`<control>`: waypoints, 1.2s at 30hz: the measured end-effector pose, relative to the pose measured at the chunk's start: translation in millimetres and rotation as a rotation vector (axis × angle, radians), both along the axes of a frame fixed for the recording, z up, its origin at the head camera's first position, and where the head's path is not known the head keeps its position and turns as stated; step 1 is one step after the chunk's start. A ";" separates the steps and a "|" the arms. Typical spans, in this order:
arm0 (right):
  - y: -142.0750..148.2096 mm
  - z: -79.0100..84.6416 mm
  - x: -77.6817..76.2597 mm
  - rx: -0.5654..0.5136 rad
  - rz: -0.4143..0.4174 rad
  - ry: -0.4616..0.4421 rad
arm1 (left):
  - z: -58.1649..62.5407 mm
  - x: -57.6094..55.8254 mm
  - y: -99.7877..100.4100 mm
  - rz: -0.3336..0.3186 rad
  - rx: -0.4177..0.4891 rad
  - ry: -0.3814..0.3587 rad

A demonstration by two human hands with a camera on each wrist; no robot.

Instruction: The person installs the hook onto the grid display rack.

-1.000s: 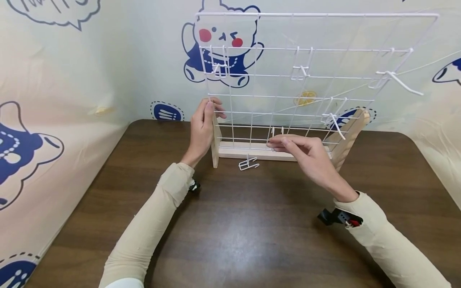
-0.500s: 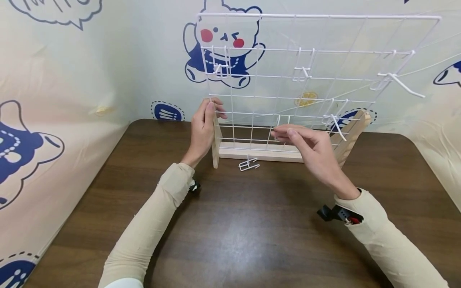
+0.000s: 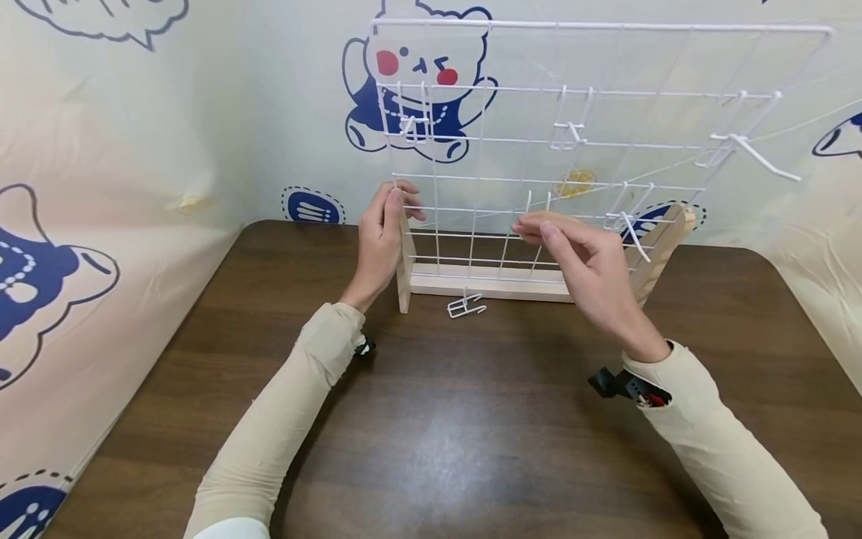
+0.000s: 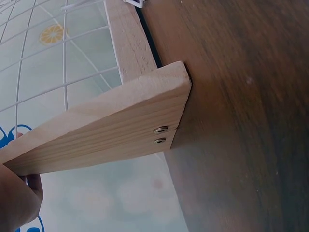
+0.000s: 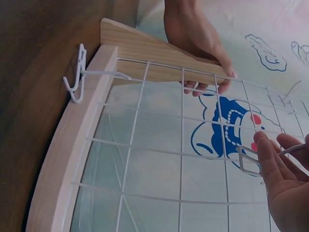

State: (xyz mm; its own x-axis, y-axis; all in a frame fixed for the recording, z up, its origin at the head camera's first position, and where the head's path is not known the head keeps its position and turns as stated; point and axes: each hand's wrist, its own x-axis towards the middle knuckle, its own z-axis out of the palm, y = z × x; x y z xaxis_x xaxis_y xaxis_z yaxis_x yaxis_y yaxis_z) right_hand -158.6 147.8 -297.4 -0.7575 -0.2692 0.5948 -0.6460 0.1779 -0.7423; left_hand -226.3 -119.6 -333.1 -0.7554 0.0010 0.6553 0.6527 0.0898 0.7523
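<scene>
A white wire grid rack (image 3: 471, 178) with wooden side legs stands on the brown table. My left hand (image 3: 378, 243) grips the top of its left wooden leg (image 4: 106, 121), thumb in front and fingers behind. My right hand (image 3: 589, 262) pinches a white wire hook (image 5: 248, 164) before the middle of the grid. Two prongs of this hook point up above the fingers in the head view; the rest of it is mostly hidden there by the hand. A second loose wire hook (image 3: 466, 306) lies on the table before the wooden base bar (image 3: 491, 284).
Several white hooks hang on the grid, among them an upper left hook (image 3: 412, 123), an upper middle hook (image 3: 569, 127), an upper right hook (image 3: 750, 153) and a lower right hook (image 3: 629, 224). Behind the table (image 3: 431, 419) hangs a printed cloth (image 3: 269, 112).
My right hand has risen along the grid with the wire hook, from near the base bar to about the grid's middle height, drifting slightly right. My left hand stays on the leg.
</scene>
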 end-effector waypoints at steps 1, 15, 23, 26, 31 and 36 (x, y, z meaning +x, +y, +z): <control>-2.1 3.6 1.4 -0.001 0.000 0.010 | -0.1 0.0 -0.3 -0.001 0.004 0.000; -12.8 21.5 1.2 -0.032 -0.034 0.052 | -0.7 -1.6 -0.2 -0.002 0.005 0.022; -17.2 23.7 -0.8 -0.043 -0.048 0.096 | -0.7 -2.1 0.7 -0.001 0.012 0.018; -17.1 23.2 -4.3 -0.037 -0.060 0.112 | -0.4 -1.8 0.4 0.000 0.011 0.017; -16.8 20.7 -9.3 -0.033 -0.059 0.101 | 0.1 -1.2 0.2 0.008 0.000 0.022; -16.3 13.3 -6.8 -0.012 -0.064 0.043 | 0.4 0.2 -0.2 -0.006 0.004 0.019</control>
State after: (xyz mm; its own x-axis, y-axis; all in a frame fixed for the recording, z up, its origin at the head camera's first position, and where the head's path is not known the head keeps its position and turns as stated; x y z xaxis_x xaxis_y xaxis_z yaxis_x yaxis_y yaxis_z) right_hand -165.3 131.6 -284.1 -0.7466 -0.2137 0.6301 -0.6650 0.2107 -0.7165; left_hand -226.2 -119.8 -332.7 -0.7428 0.0029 0.6695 0.6673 0.0831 0.7401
